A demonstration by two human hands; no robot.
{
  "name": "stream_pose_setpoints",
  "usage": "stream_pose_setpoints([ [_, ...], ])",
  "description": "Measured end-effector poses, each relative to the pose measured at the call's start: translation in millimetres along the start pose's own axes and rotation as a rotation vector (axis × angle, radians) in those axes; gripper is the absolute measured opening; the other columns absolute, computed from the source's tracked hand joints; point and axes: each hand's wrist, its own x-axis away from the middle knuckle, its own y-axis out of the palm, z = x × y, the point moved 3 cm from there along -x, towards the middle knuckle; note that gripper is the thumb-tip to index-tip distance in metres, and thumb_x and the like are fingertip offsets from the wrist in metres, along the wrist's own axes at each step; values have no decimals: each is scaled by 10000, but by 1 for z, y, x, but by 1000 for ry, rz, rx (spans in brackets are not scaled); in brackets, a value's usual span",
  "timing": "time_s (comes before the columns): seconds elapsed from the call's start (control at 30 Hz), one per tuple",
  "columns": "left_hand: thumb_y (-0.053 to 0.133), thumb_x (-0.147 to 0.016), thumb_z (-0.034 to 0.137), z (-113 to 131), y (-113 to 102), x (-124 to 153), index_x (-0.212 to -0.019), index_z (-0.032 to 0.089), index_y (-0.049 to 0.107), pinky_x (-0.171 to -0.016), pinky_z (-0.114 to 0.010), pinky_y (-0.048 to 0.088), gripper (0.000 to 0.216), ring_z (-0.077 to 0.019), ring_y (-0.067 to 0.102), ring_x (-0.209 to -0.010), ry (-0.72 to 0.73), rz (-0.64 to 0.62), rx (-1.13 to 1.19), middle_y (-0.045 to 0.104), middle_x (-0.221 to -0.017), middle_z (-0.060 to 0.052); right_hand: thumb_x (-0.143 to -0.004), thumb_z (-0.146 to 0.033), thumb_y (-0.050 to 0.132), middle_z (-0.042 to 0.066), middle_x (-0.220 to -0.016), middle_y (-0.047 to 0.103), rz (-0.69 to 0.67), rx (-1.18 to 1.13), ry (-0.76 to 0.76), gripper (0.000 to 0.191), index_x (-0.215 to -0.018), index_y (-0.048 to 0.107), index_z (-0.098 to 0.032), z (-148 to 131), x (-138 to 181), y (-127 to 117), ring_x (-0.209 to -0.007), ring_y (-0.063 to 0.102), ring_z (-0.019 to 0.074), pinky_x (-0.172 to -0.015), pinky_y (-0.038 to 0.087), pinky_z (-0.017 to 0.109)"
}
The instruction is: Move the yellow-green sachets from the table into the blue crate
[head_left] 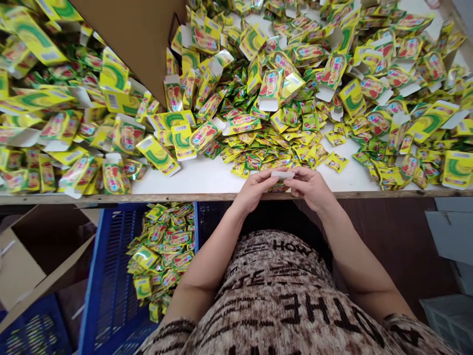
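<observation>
At the front edge of the white table, my left hand (255,190) and my right hand (308,186) meet around one small candy box (283,175). Its white end flap faces up between my thumbs, and my fingers cover most of its printed sides. Both hands are closed on it. Just beyond them lies a heap of small yellow and green candy packets (273,148). A single packet (336,161) rests apart, to the right of the heap. Yellow boxes with a green swirl, such as one box (158,155), lie to the left.
Yellow boxes, many with open white flaps, cover the table (199,178). A large brown cardboard box (136,34) stands at the back left. Below the edge, a blue crate (107,276) holds packed boxes, beside an open carton (37,256). Grey bins (449,236) stand right.
</observation>
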Motion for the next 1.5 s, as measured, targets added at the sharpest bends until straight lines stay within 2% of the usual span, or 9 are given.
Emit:
stream_pose_setpoints([
  [0.1, 790, -789, 323, -1, -1, -3, -1102, 239, 758, -1029, -384, 511, 326, -225, 700, -1079, 65, 150, 26, 768, -1125, -52, -692, -335, 825, -29, -718, 620, 54, 1, -60, 210, -856, 761, -220, 1, -4, 6, -489, 415, 55, -392, 319, 198],
  [0.3, 768, -811, 356, -2, -4, -5, -1012, 238, 794, -980, -372, 550, 234, -212, 718, -1010, 297, 407, -270, 785, -1053, -55, -788, -457, 758, 53, -944, 715, 120, 144, -311, 260, -921, 813, -239, -11, -13, 11, -772, 626, 154, -503, 540, 237],
  [0.47, 751, -830, 362, -5, -6, -12, -1116, 232, 752, -866, -304, 574, 314, -170, 710, -941, 277, 346, -238, 767, -1068, -63, -732, -481, 810, 33, -833, 705, 209, 196, -329, 322, -902, 804, -207, -6, -18, 7, -544, 571, 102, -446, 534, 245],
  [0.7, 765, -827, 301, 5, -12, -15, -936, 222, 778, -839, -318, 580, 135, -172, 715, -904, 523, 266, -486, 772, -930, -56, -787, -507, 767, 68, -982, 705, 127, 161, -403, 304, -939, 810, -248, 3, -18, 4, -747, 667, 170, -544, 609, 293],
  [0.93, 718, -868, 279, 7, -8, -3, -1013, 215, 740, -905, -354, 576, 160, -188, 718, -1002, 648, 136, -793, 756, -1085, -84, -960, -354, 589, 68, -1189, 659, 124, 581, -677, 220, -1080, 772, -324, 8, 5, 1, -1041, 647, 189, -955, 557, 398],
  [1.03, 665, -907, 280, 5, -8, -2, -1057, 227, 732, -861, -321, 567, 172, -165, 696, -946, 632, 87, -878, 733, -1024, -68, -965, -308, 552, 75, -1193, 674, 173, 689, -648, 263, -1141, 748, -295, 0, 6, -39, -1077, 638, 206, -962, 540, 408],
  [1.2, 624, -933, 270, -1, -3, -10, -1227, 261, 700, -790, -271, 525, 304, -138, 618, -845, 558, 1, -880, 645, -901, -42, -864, -267, 592, 111, -964, 706, 749, 857, -378, 244, -987, 771, -157, -16, -15, -156, -889, 643, 235, -880, 530, 403],
  [1.33, 692, -880, 304, 10, -11, 0, -1183, 263, 730, -844, -300, 551, 308, -161, 665, -899, 464, 150, -656, 716, -1006, -63, -684, -321, 781, 130, -1024, 673, 638, 1045, -225, 350, -974, 748, -129, -8, -35, -180, -975, 606, 273, -946, 476, 439],
  [1.5, 863, -638, 422, 19, -95, 88, -979, 303, 790, -647, -312, 609, 368, -198, 708, -731, -51, 451, -222, 777, -920, -24, -605, -271, 824, 82, -1000, 690, 611, 905, -148, 463, -1019, 678, -127, -9, -31, -203, -940, 630, 235, -879, 492, 368],
])
